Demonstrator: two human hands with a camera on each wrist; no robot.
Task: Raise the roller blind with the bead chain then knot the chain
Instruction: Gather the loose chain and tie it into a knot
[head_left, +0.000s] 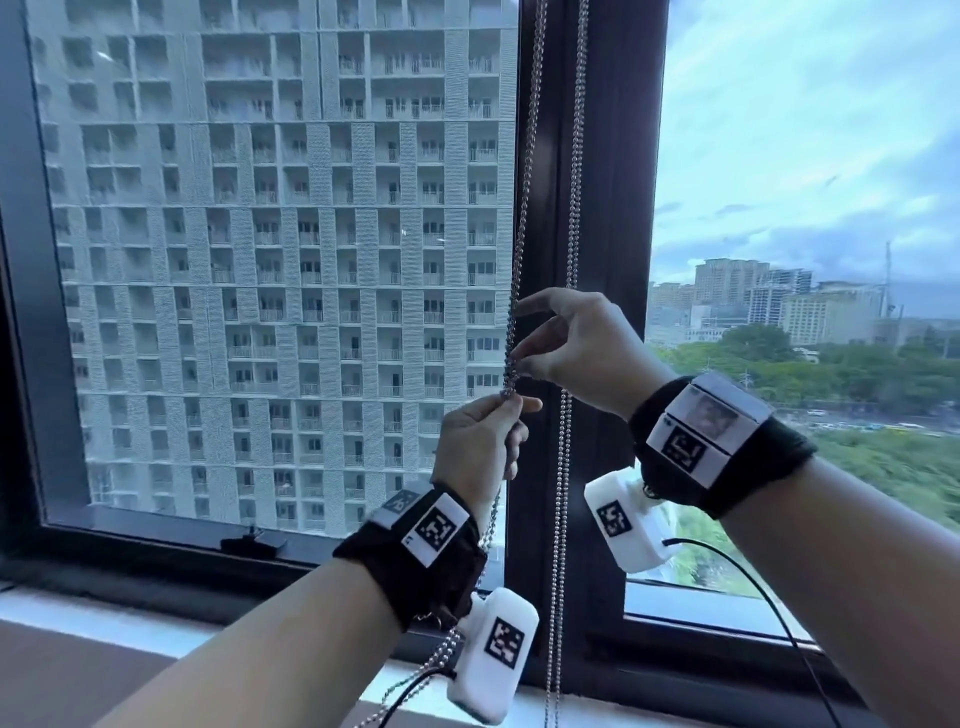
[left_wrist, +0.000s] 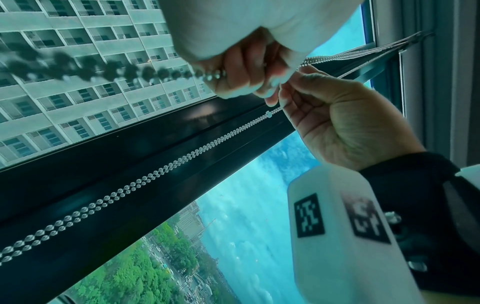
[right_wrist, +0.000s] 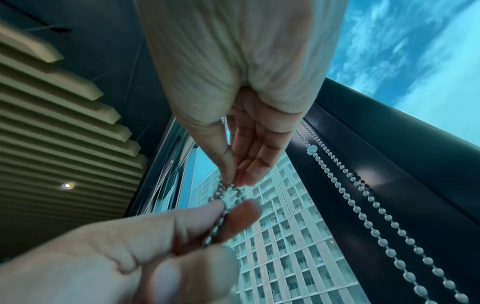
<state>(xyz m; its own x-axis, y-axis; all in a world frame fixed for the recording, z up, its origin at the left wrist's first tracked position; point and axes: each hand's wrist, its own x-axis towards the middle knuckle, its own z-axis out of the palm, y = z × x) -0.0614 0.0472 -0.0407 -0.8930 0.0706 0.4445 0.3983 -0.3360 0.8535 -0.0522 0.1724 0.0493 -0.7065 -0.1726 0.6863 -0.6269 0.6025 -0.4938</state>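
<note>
- Head view: I see the bead chain (head_left: 522, 218) hanging as a doubled strand along the left edge of the dark window frame (head_left: 613, 156). My left hand (head_left: 475, 447) pinches the strand between thumb and forefinger at its lowest taut point; the slack runs down past the wrist toward the sill (head_left: 156, 631). My right hand (head_left: 582, 348) sits just above, thumb and forefinger curled onto the same strand. A second chain (head_left: 563, 467) hangs free just to the right, touched by neither hand. The blind itself is out of view.
- Left wrist view: the left hand (left_wrist: 239, 70) is clamped on the bead chain (left_wrist: 213, 74); the right hand (left_wrist: 337, 123) meets it fingertip to fingertip. The second chain (left_wrist: 145, 176) lies along the frame (left_wrist: 78, 164).
- Right wrist view: the right hand (right_wrist: 233, 164) pinches a small tangle of bead chain (right_wrist: 228, 191); the left hand (right_wrist: 182, 232) grips the strand just below. Whether a knot is closed, I cannot tell.
</note>
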